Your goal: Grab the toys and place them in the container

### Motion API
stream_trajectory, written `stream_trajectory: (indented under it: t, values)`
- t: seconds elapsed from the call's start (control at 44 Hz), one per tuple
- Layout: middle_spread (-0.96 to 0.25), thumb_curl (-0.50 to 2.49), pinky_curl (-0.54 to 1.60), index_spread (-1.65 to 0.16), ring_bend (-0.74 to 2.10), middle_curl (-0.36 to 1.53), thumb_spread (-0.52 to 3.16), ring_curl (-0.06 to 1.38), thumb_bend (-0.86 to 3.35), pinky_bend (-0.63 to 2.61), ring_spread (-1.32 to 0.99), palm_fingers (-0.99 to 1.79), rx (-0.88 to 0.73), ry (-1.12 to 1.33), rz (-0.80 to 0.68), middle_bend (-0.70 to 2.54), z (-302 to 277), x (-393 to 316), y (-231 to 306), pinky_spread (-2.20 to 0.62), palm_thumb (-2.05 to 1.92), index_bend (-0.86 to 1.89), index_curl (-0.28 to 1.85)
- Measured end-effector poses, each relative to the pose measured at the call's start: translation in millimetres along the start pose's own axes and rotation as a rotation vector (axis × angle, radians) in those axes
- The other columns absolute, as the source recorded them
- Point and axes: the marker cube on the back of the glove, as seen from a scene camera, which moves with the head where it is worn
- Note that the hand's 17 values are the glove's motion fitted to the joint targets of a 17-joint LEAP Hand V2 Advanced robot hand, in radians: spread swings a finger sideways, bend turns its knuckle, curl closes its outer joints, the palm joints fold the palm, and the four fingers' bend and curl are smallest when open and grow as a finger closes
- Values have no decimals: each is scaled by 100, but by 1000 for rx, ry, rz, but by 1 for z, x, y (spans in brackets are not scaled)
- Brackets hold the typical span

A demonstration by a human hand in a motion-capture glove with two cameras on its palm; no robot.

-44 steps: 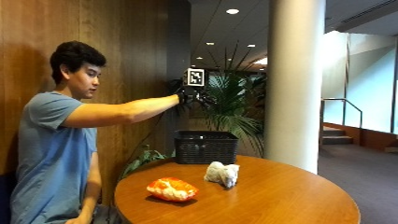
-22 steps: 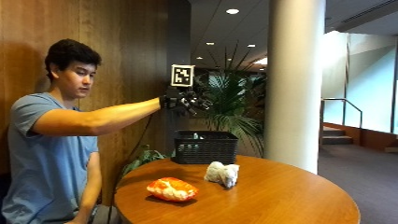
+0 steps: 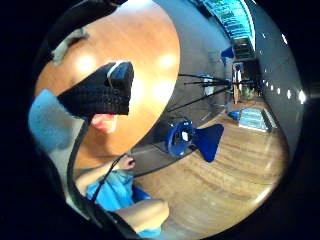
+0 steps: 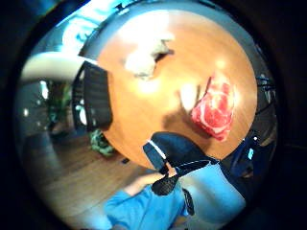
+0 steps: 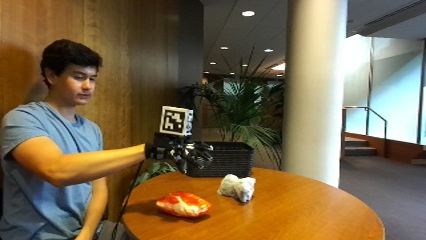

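A red and white steak toy [image 5: 184, 204] lies on the round wooden table [image 5: 299, 215] near the person. A white plush toy [image 5: 237, 187] sits a little farther in, in front of the black mesh basket [image 5: 223, 159] at the table's back edge. My gloved right hand [image 5: 185, 151] hangs in the air above the steak toy, fingers spread and relaxed, holding nothing. The thumb side palm view looks down on the steak toy [image 4: 216, 108], the white toy [image 4: 144, 57] and the basket [image 4: 96, 96]. In the little finger side palm view a gloved finger [image 3: 102, 92] covers most of the steak toy [image 3: 106, 123].
A wood-panelled wall stands behind the person, and a potted palm [image 5: 249, 117] and a white column [image 5: 314, 90] rise behind the basket. The table's right half [image 5: 319, 220] is bare wood. A blue chair base [image 3: 192, 140] stands on the floor beside the table.
My hand has come down from high above the basket to just over the table, and back toward the person, above the steak toy. The toys and basket have not moved.
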Motion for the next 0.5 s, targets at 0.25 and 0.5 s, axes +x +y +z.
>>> stream_trajectory:
  t: [0.25, 0.5]
  values:
    - [4, 30, 37, -26, 70, 37, 108, 36, -3, 157, 9, -22, -90, -30, 25, 16, 83, 21, -5, 2, -1, 2, 7]
    - [5, 30, 38, -25, 55, 33, 106, 32, -3, 163, 9, -30, -122, -104, 9, 14, 136, 22, -12, 2, -2, 3, 7]
